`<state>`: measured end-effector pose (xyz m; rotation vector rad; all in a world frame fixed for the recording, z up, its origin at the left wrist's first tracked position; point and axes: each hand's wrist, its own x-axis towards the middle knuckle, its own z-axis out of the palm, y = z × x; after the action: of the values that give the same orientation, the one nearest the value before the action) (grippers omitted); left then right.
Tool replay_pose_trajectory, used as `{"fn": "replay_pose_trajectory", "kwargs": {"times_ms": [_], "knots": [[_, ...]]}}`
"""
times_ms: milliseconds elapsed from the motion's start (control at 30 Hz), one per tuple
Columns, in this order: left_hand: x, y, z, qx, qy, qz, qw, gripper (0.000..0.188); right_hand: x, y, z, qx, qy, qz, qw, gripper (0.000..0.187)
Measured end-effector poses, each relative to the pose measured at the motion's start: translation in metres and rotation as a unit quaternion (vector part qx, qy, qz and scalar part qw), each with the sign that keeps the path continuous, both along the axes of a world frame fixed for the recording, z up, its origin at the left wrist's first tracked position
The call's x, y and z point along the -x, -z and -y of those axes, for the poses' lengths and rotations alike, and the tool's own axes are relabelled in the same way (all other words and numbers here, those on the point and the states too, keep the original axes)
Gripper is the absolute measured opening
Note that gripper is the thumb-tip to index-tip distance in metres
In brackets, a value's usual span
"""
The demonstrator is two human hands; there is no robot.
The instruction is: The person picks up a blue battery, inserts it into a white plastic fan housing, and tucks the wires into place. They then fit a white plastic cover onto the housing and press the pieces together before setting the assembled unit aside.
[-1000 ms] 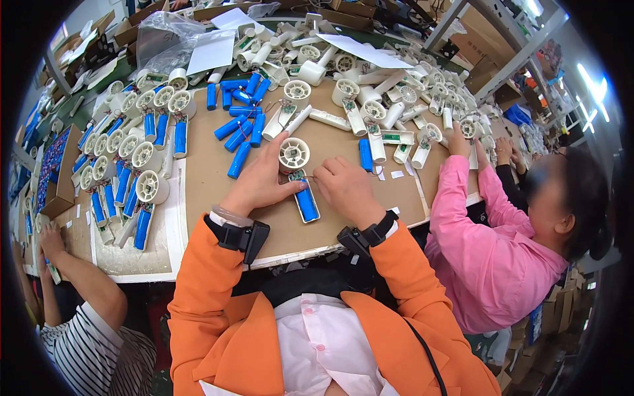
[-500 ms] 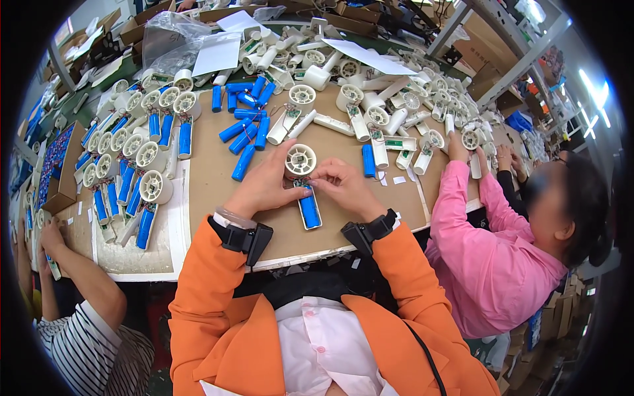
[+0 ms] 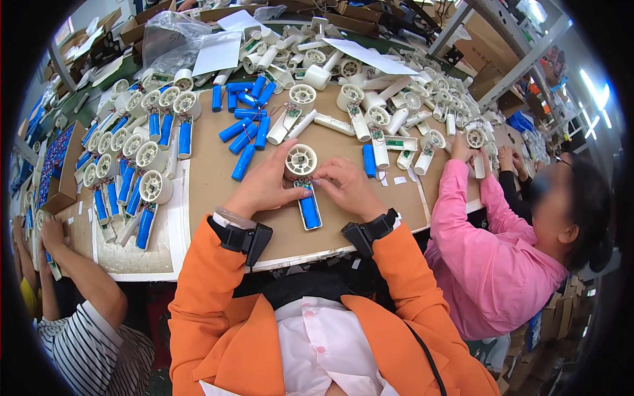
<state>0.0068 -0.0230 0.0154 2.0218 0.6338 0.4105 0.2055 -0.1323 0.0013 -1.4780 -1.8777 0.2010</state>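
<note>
My left hand (image 3: 263, 183) is closed around a small white handheld fan (image 3: 301, 158), its thumb lying across the handle below the round head. A blue cylindrical battery (image 3: 309, 212) lies in the open handle, which points toward me. Between head and battery is a small green circuit board (image 3: 302, 183) with thin wires. My right hand (image 3: 345, 188) pinches beside this board with thumb and forefinger; what is between the fingertips is too small to make out. Beyond my hands lie loose blue batteries (image 3: 243, 136) and a white fan with an open handle (image 3: 286, 124).
Rows of fans with blue batteries (image 3: 150, 158) lie at the left, near a cardboard box (image 3: 63, 171). White fan parts (image 3: 396, 99) are heaped at the far side and right. A co-worker in a pink sleeve (image 3: 456, 211) works at my right; another in striped clothing (image 3: 92, 336) at my left.
My hands and the fan stay almost in place, with only a slight shift of the right fingers. The pink-sleeved co-worker's hands have moved slightly with a fan.
</note>
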Motion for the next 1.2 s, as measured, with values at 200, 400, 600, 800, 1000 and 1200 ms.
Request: {"fn": "replay_pose_trajectory", "kwargs": {"times_ms": [200,400,600,800,1000,1200], "knots": [[-0.001,0.002,0.000,0.000,0.001,0.005,1.000,0.099,0.000,0.001,-0.003,-0.044,-0.024,0.033,0.998,0.015],[-0.001,0.004,-0.001,-0.006,0.005,0.006,1.000,0.100,0.000,0.000,-0.004,-0.060,-0.044,0.032,0.997,0.016],[0.000,0.006,-0.002,-0.015,0.003,0.002,1.000,0.100,0.000,-0.004,-0.004,-0.062,-0.052,0.036,0.996,0.016],[-0.001,0.006,-0.002,-0.007,0.007,0.008,1.000,0.100,0.000,-0.004,-0.003,-0.074,-0.051,0.051,0.995,0.017],[-0.001,0.007,-0.002,0.010,0.009,0.013,1.000,0.099,0.003,-0.005,-0.002,-0.117,-0.056,0.143,0.981,0.014],[-0.001,0.006,-0.001,0.007,0.008,0.005,1.000,0.099,0.013,-0.008,0.004,-0.115,-0.036,0.185,0.975,0.015]]}}
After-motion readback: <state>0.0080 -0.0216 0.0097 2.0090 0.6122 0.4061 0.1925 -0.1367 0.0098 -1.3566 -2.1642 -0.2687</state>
